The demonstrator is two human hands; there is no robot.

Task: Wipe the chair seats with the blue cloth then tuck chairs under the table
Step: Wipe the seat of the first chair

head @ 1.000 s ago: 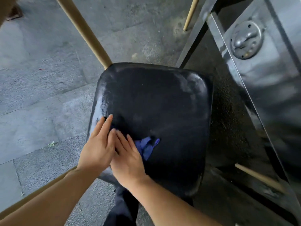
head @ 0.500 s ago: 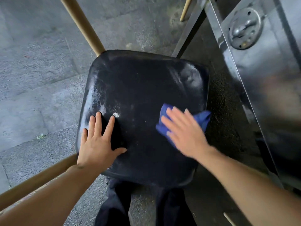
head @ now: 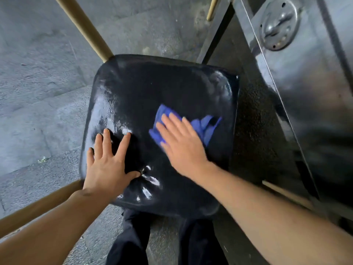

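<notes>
The crumpled blue cloth [head: 202,127] lies on the right half of the glossy black padded chair seat [head: 152,92]. The right hand [head: 183,146] presses it flat with fingers extended, while the left hand [head: 108,165] rests open, fingers spread, on the seat's left side.

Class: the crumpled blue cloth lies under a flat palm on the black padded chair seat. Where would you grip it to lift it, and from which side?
Grip the bunched folds of the crumpled blue cloth that stick out past the right hand, coming from above on the table side. They stand proud of the black padded chair seat, so fingers can pinch them; the rest lies pressed flat under the palm.
</notes>
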